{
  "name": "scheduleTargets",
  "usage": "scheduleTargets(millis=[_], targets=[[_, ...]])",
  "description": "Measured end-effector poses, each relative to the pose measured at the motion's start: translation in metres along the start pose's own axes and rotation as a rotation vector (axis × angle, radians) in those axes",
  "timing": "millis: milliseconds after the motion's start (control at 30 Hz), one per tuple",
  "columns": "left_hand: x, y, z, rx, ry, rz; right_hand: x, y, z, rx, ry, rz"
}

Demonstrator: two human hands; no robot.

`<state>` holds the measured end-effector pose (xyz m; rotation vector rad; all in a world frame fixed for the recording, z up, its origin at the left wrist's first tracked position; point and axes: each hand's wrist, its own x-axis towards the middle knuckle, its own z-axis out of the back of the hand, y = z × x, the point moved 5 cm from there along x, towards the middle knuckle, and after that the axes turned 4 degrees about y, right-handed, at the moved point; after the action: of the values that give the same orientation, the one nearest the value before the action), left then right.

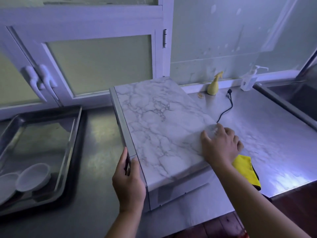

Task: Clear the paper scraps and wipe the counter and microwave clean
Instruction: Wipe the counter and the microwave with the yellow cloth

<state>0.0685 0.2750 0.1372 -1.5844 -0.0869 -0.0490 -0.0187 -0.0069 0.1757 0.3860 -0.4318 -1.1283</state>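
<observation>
The microwave (159, 121) has a marble-patterned top and sits askew on the steel counter (103, 169). My left hand (128, 182) grips its near left front corner, thumb on top and fingers around the door edge. My right hand (221, 145) lies on the right edge of the microwave's top, fingers bent over a small pale wad (212, 130) that looks like a wipe or paper. A yellow cloth (247, 170) lies on the counter by the microwave's right side, partly hidden under my right wrist. No loose paper scraps show clearly.
A black power cord (227, 107) trails across the counter behind the microwave. A yellow spray bottle (213, 86) and a clear pump bottle (248, 81) stand by the wall. A metal tray (72, 134) with white bowls (33, 176) is at left. A sink (295, 98) is at right.
</observation>
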Motion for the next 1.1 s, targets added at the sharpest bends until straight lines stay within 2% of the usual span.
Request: scheduleTargets(millis=[233,467,633,700,767,833,900,967,1033,1100], targets=[[0.057,-0.007,0.0,0.026,-0.005,-0.027,0.006,0.037,-0.018,0.019,0.037,-0.049],[0.126,0.0,-0.011,0.031,0.053,0.075,0.024,0.081,-0.039,-0.017,0.124,-0.077],[0.133,-0.001,-0.012,0.091,0.076,0.077,0.032,0.085,-0.044,-0.031,0.144,-0.066],[0.13,-0.008,-0.012,0.186,0.076,0.078,0.03,0.085,-0.042,-0.035,0.17,-0.039],[0.123,-0.024,-0.01,0.41,0.047,0.0,0.026,0.081,-0.038,0.046,0.191,0.076],[0.104,-0.05,-0.014,0.568,-0.012,-0.265,0.02,0.062,-0.029,0.317,0.168,0.236],[0.071,-0.07,-0.027,0.52,-0.031,-0.548,0.014,0.019,-0.016,0.591,0.041,0.321],[0.035,-0.067,-0.05,0.417,0.087,-0.647,0.019,-0.045,-0.019,0.658,-0.025,0.236],[0.006,-0.044,-0.08,0.343,0.302,-0.548,0.044,-0.115,-0.039,0.549,0.058,-0.029],[-0.015,-0.01,-0.108,0.373,0.492,-0.386,0.073,-0.179,-0.058,0.287,0.207,-0.287]])
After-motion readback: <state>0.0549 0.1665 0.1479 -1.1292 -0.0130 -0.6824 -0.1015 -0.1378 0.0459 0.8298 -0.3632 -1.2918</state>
